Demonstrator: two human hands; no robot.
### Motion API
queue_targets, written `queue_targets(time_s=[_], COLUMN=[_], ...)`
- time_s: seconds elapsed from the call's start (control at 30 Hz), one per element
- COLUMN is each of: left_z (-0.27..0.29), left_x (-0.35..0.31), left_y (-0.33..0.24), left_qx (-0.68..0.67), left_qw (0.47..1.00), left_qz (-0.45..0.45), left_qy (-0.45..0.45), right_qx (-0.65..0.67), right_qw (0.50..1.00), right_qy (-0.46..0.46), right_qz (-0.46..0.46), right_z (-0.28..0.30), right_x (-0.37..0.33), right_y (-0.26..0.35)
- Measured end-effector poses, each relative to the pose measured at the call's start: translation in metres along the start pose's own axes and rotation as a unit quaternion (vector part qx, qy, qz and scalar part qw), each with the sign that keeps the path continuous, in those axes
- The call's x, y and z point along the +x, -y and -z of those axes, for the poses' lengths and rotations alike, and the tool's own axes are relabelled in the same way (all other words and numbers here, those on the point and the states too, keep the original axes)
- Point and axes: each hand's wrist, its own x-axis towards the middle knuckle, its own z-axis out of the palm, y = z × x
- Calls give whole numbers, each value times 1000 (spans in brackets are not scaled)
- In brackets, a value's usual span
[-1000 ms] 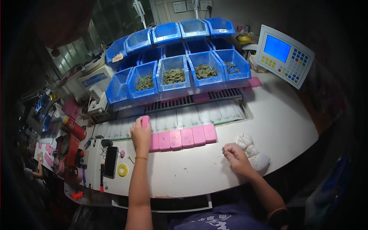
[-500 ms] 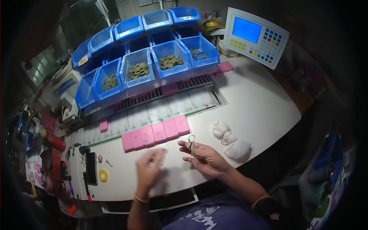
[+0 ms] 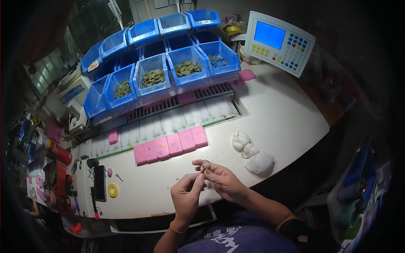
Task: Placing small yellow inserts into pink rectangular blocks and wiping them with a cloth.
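Note:
My right hand (image 3: pixel 225 180) pinches a small, dark greenish ring-shaped piece (image 3: pixel 206 162), its loop standing up above the fingertips. My left hand (image 3: pixel 186 195) has come in against it from the left. Its thumb and forefinger are pressed together just below the ring, touching the right fingers. Whatever lies between those left fingertips is hidden. Beyond the hands lies a row of several pink blocks (image 3: pixel 174 144) on the white worktop (image 3: pixel 143 189). A knotted white cloth bag (image 3: pixel 258 162) rests to the right of my right hand.
Tilted blue bins (image 3: pixel 149 79) at the back hold many small green pieces. A keypad panel with a blue screen (image 3: pixel 280 43) stands at the back right. On the left lie a phone (image 3: pixel 100 183), a yellow tape roll (image 3: pixel 112 190) and a red-and-black pen (image 3: pixel 94 202).
My left hand has moved right and closed its fingertips beside the ring-shaped piece. My right hand and the ring piece have shifted slightly left and down.

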Motion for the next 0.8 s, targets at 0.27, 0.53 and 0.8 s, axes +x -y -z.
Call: queue_targets(time_s=[0.27,0.53,0.8], left_z=[-5,-7,-10], left_x=[-3,-6,-9], left_y=[0,13,-1], left_qx=[-8,77,207], left_qw=[1000,989,952], left_qz=[-21,-109,-202], left_qy=[-16,-63,-103], right_qx=[-112,-472,-504], right_qw=[992,820,791], right_qy=[-31,-110,-106], right_qz=[56,304,329], right_z=[3,-8,-11], right_x=[-6,-9,-11], right_y=[-2,6,4])
